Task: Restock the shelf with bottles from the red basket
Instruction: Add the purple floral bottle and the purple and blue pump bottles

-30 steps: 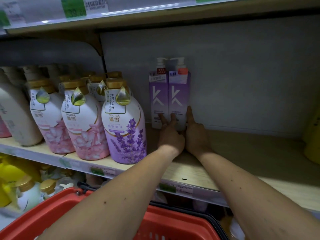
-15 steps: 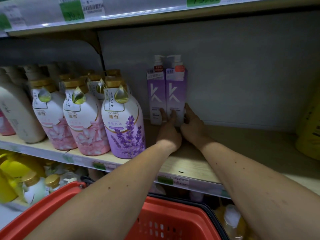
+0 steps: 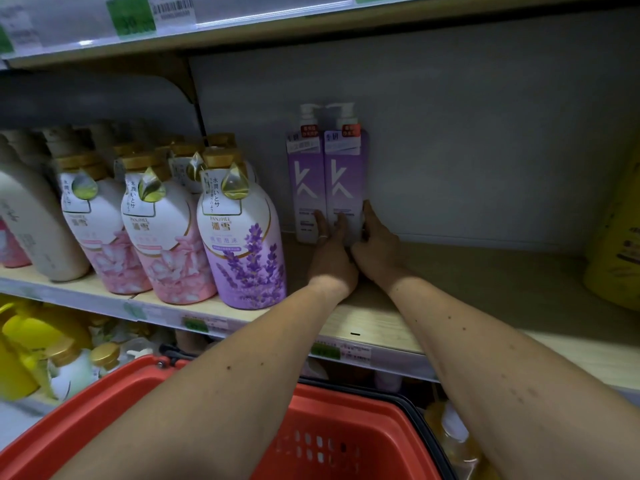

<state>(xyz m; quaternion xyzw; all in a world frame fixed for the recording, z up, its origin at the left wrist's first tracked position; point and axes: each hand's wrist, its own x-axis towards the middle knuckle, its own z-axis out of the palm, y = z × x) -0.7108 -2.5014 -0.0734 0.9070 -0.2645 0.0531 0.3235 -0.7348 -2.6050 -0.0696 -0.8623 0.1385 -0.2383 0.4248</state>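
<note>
Two tall purple pump bottles stand side by side at the back of the wooden shelf point(image 3: 467, 271), the left one point(image 3: 303, 178) and the right one point(image 3: 343, 174). My left hand point(image 3: 330, 252) has straight fingers pressed against the fronts of both bottles near their bases. My right hand point(image 3: 375, 245) touches the right side and base of the right bottle, fingers extended along it. The red basket point(image 3: 346, 441) sits below my forearms at the bottom of the view; its inside looks bare where visible.
Round white-and-pink bottles point(image 3: 166, 237) and a lavender one point(image 3: 242, 244) fill the shelf's left half. A yellow container point(image 3: 620, 244) stands at the far right. The shelf between the purple bottles and the yellow container holds nothing. Yellow bottles point(image 3: 31, 341) crowd the lower shelf.
Both hands stay against the purple bottles; the bottles have shifted very little. The view has dipped slightly, showing more of the red basket.
</note>
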